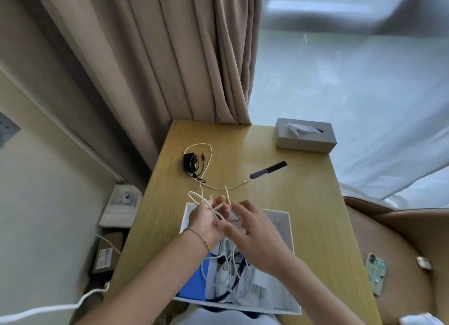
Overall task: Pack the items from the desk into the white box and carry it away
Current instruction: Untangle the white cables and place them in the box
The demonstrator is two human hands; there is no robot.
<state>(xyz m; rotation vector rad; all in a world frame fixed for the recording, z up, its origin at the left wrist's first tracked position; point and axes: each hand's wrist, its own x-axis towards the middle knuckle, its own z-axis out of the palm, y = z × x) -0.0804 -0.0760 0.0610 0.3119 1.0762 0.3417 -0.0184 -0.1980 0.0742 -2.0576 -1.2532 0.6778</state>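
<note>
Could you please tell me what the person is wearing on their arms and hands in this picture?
Both forearms are bare, with no sleeves in view. The left hand has a thin bracelet round its wrist, a fine grey strand with a small gold-coloured bead or clasp. The right hand shows no ring, watch or band, and neither hand is gloved.

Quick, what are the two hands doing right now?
Left hand: holding loops of the white cable.
Right hand: open, fingers spread beside the cable.

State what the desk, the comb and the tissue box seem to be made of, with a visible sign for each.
Desk: wood or wood-look laminate, matt; fine straight grain lines show.
Comb: probably plastic; uniform black, smooth, moulded teeth.
Tissue box: unclear, perhaps plastic or covered board; flat grey, matt, crisp edges.
</note>
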